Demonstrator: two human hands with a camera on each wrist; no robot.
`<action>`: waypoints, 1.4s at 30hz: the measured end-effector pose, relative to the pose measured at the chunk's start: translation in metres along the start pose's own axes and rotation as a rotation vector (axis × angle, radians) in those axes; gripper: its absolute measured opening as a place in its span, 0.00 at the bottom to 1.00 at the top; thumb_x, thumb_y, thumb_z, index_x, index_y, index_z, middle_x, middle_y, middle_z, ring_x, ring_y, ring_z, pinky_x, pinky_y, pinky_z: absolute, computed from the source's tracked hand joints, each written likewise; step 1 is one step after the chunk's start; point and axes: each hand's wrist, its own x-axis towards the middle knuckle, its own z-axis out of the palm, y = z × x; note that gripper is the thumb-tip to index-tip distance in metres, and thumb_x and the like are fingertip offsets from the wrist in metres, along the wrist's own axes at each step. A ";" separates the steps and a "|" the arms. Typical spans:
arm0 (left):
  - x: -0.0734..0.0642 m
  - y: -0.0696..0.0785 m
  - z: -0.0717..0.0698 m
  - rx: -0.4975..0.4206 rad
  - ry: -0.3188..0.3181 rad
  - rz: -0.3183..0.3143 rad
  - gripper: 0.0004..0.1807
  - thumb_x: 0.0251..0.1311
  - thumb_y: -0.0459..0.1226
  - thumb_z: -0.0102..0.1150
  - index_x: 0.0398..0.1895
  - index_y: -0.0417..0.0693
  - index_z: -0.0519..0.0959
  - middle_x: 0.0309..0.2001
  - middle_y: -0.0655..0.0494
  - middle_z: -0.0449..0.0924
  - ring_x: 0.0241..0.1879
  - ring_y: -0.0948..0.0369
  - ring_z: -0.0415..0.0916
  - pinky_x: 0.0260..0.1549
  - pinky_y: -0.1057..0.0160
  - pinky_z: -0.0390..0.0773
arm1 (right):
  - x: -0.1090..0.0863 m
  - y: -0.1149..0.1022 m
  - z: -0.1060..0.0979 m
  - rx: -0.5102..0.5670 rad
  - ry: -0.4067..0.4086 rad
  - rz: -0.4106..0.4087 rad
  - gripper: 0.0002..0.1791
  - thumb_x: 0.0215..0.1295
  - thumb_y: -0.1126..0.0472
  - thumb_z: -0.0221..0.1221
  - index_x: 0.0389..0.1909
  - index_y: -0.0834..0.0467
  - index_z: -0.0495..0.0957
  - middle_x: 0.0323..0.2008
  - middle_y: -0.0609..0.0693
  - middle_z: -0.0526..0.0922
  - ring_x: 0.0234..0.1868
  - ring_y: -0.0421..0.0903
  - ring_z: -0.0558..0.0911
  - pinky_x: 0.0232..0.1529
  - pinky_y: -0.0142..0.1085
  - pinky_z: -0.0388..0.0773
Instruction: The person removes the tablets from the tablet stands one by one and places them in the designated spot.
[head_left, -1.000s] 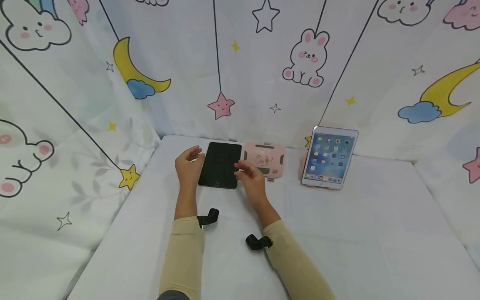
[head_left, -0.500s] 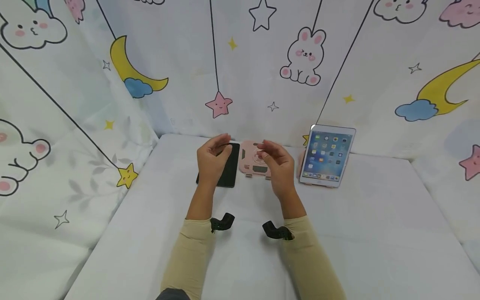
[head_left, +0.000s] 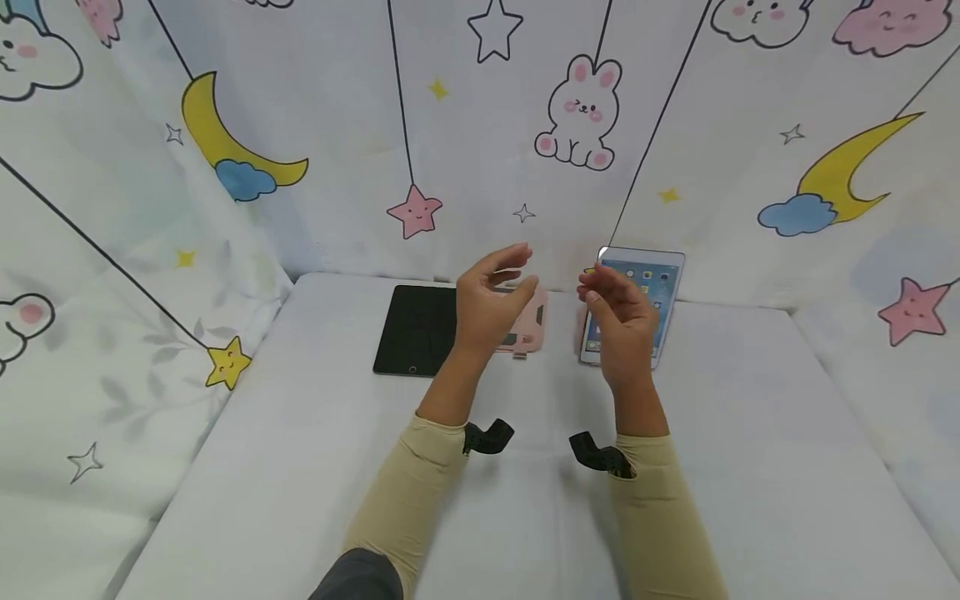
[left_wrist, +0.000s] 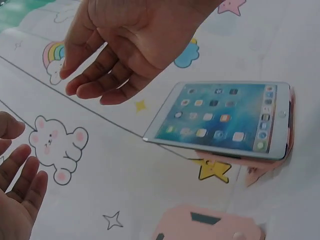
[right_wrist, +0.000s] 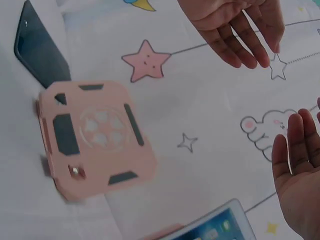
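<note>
Both hands are raised over the far part of the table, fingers loosely bent, with nothing in them. The left hand (head_left: 486, 307) covers part of a pink folding tablet stand (head_left: 535, 321) in the head view. That stand (right_wrist: 97, 167) lies flat, with dark pads and a round cut-out, in the right wrist view. In front of a white tablet (head_left: 666, 287) hovers the right hand (head_left: 628, 337), apart from it in the left wrist view. This tablet (left_wrist: 207, 120) leans on another pink stand (left_wrist: 252, 175), its screen lit with app icons. A black tablet (head_left: 412, 329), screen dark, lies left of the left hand.
A white cloth covers the table (head_left: 750, 433). Behind it and along the sides hangs a printed curtain (head_left: 487, 133) with moons, stars and rabbits. Small black cameras (head_left: 491, 436) are strapped at both wrists.
Both hands have moved right, from beside the black tablet's edges to over the flat pink stand and the white tablet. The head view has shifted slightly. The tablets appear to stay in place.
</note>
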 end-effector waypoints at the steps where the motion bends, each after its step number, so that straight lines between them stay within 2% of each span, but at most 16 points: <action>1: 0.000 -0.001 0.007 -0.008 -0.005 -0.007 0.21 0.60 0.27 0.67 0.58 0.37 0.81 0.54 0.43 0.86 0.56 0.50 0.83 0.57 0.49 0.83 | 0.001 -0.001 -0.007 -0.002 0.021 -0.012 0.18 0.70 0.73 0.58 0.60 0.68 0.78 0.47 0.50 0.86 0.48 0.45 0.85 0.54 0.31 0.83; 6: -0.006 -0.015 0.041 0.002 -0.036 -0.056 0.22 0.59 0.28 0.68 0.59 0.40 0.81 0.56 0.46 0.86 0.58 0.56 0.82 0.59 0.56 0.83 | 0.005 0.000 -0.041 -0.013 0.112 -0.076 0.19 0.67 0.75 0.60 0.59 0.72 0.78 0.45 0.52 0.86 0.47 0.48 0.85 0.51 0.31 0.84; 11: -0.022 -0.032 0.071 0.059 -0.090 -0.096 0.22 0.59 0.29 0.70 0.58 0.43 0.82 0.57 0.50 0.86 0.58 0.59 0.82 0.59 0.66 0.80 | 0.002 0.005 -0.071 -0.015 0.207 -0.089 0.19 0.67 0.75 0.59 0.58 0.75 0.76 0.44 0.52 0.86 0.47 0.47 0.85 0.48 0.29 0.83; 16: -0.034 -0.049 0.097 0.048 -0.113 -0.113 0.21 0.58 0.27 0.69 0.57 0.41 0.82 0.55 0.48 0.86 0.56 0.58 0.83 0.57 0.67 0.81 | 0.002 0.013 -0.093 -0.031 0.293 -0.085 0.17 0.67 0.74 0.60 0.56 0.68 0.80 0.43 0.52 0.86 0.45 0.45 0.84 0.48 0.28 0.83; 21: -0.041 -0.063 0.116 0.037 -0.089 -0.130 0.21 0.58 0.26 0.69 0.57 0.38 0.82 0.53 0.44 0.86 0.53 0.53 0.84 0.55 0.63 0.83 | 0.002 0.025 -0.106 -0.064 0.361 -0.044 0.16 0.68 0.72 0.61 0.56 0.66 0.81 0.43 0.52 0.85 0.43 0.45 0.83 0.46 0.29 0.83; 26: -0.048 -0.078 0.126 -0.016 -0.059 -0.191 0.22 0.58 0.24 0.67 0.57 0.38 0.82 0.55 0.44 0.86 0.55 0.52 0.83 0.57 0.56 0.83 | -0.003 0.043 -0.124 -0.144 0.441 0.073 0.16 0.69 0.71 0.61 0.56 0.62 0.82 0.41 0.49 0.82 0.44 0.44 0.80 0.46 0.26 0.81; 31: -0.053 -0.095 0.126 -0.031 0.023 -0.296 0.22 0.55 0.21 0.66 0.55 0.39 0.84 0.51 0.44 0.87 0.53 0.53 0.84 0.54 0.60 0.84 | -0.010 0.066 -0.143 -0.233 0.475 0.216 0.18 0.66 0.71 0.63 0.56 0.59 0.83 0.40 0.46 0.81 0.44 0.41 0.78 0.45 0.23 0.80; 36: -0.057 -0.110 0.125 0.006 0.090 -0.368 0.24 0.54 0.20 0.64 0.55 0.40 0.84 0.47 0.44 0.87 0.49 0.52 0.84 0.52 0.61 0.85 | -0.018 0.084 -0.156 -0.409 0.431 0.341 0.21 0.66 0.68 0.64 0.60 0.60 0.81 0.44 0.47 0.80 0.45 0.38 0.78 0.46 0.21 0.77; 39: -0.061 -0.115 0.125 0.016 0.119 -0.380 0.24 0.52 0.20 0.65 0.54 0.40 0.85 0.45 0.43 0.86 0.48 0.50 0.84 0.51 0.59 0.86 | -0.021 0.090 -0.158 -0.482 0.384 0.359 0.23 0.66 0.68 0.64 0.62 0.63 0.79 0.46 0.50 0.80 0.43 0.36 0.79 0.46 0.21 0.75; 42: -0.065 -0.119 0.126 0.017 0.135 -0.389 0.24 0.51 0.19 0.65 0.54 0.39 0.85 0.44 0.42 0.85 0.47 0.50 0.84 0.50 0.60 0.86 | -0.023 0.095 -0.159 -0.501 0.374 0.370 0.23 0.65 0.70 0.63 0.62 0.63 0.79 0.46 0.52 0.80 0.42 0.35 0.78 0.45 0.20 0.75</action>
